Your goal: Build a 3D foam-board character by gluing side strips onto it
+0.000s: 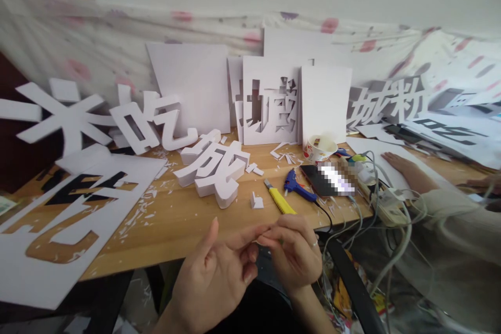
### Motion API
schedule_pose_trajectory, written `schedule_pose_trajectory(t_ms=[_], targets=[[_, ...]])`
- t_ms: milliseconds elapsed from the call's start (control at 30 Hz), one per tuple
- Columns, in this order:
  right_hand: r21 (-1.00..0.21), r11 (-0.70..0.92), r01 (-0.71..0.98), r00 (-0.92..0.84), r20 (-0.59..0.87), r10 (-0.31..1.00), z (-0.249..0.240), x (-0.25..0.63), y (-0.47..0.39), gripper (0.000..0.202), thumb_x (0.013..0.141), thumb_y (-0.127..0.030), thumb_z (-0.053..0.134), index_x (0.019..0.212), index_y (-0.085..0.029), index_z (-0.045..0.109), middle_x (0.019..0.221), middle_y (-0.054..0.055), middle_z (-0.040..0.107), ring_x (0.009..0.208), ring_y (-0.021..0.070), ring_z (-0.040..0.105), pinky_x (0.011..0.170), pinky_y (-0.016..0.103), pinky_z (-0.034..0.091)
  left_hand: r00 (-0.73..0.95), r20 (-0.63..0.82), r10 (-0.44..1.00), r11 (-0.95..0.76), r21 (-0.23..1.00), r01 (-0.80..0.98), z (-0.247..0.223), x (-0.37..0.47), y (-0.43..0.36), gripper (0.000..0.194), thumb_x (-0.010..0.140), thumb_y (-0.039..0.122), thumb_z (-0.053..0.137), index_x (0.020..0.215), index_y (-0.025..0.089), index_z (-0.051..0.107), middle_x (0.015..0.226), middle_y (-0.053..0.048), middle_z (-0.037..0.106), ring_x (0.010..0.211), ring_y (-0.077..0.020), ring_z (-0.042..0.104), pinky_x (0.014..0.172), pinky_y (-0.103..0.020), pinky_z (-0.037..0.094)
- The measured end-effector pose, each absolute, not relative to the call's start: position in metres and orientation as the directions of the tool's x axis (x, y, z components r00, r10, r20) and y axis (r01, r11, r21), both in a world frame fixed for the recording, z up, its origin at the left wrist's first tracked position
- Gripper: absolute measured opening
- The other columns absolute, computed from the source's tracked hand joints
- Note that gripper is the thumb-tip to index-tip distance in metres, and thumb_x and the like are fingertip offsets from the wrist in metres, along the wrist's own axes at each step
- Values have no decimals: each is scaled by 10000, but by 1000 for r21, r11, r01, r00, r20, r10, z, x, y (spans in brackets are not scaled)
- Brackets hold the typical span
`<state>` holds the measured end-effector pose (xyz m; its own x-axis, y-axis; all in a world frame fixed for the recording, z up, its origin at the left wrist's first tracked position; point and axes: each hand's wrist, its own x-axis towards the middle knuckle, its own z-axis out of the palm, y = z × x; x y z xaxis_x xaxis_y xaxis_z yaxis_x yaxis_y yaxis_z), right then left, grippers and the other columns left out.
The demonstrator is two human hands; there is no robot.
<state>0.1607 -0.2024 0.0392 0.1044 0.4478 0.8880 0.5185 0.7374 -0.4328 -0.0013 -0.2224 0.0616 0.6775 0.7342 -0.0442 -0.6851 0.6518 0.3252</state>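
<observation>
Just in front of the table's near edge, my two hands meet. My left hand [217, 276] has its thumb raised and its index finger stretched out, with the other fingers loosely curled and nothing in the palm. Wearing a ring, my right hand [296, 253] pinches the tip of that index finger; anything tiny between the fingertips is hidden. A yellow utility knife [280, 199] lies right behind the right hand. To its right is a blue hot glue gun [298, 187]. A white foam character [219, 169] stands left of the knife, near a small foam scrap [257, 200].
More foam characters [70, 117] and white boards [195, 86] line the back. A cut-out board [117, 182] overhangs the table [156, 240] at left. A paper bowl [320, 148], a phone [319, 180], tangled cables [376, 193] and another person's hand [407, 169] are at right.
</observation>
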Motion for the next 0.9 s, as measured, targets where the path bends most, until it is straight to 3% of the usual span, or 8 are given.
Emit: schedule_pose_trajectory(t_ms=[167, 333, 467, 567, 733, 800, 900], targets=[[-451, 750, 484, 116, 883, 455, 33, 157, -210, 263, 971, -424, 571, 794, -236, 622, 716, -2, 585, 626, 137, 587, 563, 300, 485, 651, -4, 759, 626, 279, -728, 59, -4, -219, 638, 990, 563, 388, 1325, 67, 609, 1347, -105, 631, 1041, -151, 558, 938, -233, 427], [-605, 736, 305, 115, 790, 602, 35, 152, -213, 218, 926, -387, 654, 780, -226, 662, 781, 19, 647, 723, 151, 625, 654, 299, 535, 566, 23, 824, 544, 244, -803, 62, -13, -215, 572, 988, 574, 362, 1377, 218, 583, 1399, -56, 608, 1069, -131, 605, 1013, -243, 433], [-846, 530, -53, 40, 528, 848, 36, 143, -214, 176, 808, -369, 787, 708, -233, 737, 1191, 80, 720, 1009, 231, 710, 817, 356, 604, 470, -5, 883, 456, 251, -854, 68, -16, -212, 530, 981, 576, 362, 1348, 282, 606, 1342, -19, 645, 1093, -122, 606, 1031, -241, 431], [-903, 347, -255, -86, 378, 922, 36, 136, -211, 126, 771, -327, 822, 712, -233, 763, 1112, 75, 760, 950, 235, 749, 784, 319, 625, 436, -49, 899, 430, 292, -854, 69, -15, -209, 524, 979, 584, 356, 1308, 289, 638, 1318, -13, 656, 1099, -129, 604, 1080, -266, 396], [-923, 376, -76, 91, 370, 925, 35, 141, -209, 36, 769, -210, 806, 783, -239, 790, 696, 13, 769, 535, 150, 710, 524, 192, 591, 371, -1, 929, 340, 402, -850, 63, -13, -206, 580, 995, 577, 296, 1350, 242, 608, 1360, -54, 629, 1312, -176, 497, 1198, -339, 254], [-915, 404, -14, 154, 397, 905, 35, 146, -209, 64, 749, -184, 815, 767, -235, 781, 673, 8, 761, 510, 148, 700, 494, 183, 578, 378, 34, 925, 325, 443, -836, 59, -13, -207, 607, 995, 586, 270, 1388, 235, 571, 1411, -66, 588, 1410, -209, 400, 1225, -381, 191], [-861, 502, 80, 236, 506, 830, 37, 153, -210, 131, 739, -132, 816, 753, -246, 754, 706, -9, 766, 633, 151, 737, 611, 187, 599, 435, 79, 897, 357, 449, -819, 57, -13, -209, 655, 986, 617, 242, 1442, 230, 509, 1477, -77, 526, 1450, -239, 349, 1237, -414, 136]])
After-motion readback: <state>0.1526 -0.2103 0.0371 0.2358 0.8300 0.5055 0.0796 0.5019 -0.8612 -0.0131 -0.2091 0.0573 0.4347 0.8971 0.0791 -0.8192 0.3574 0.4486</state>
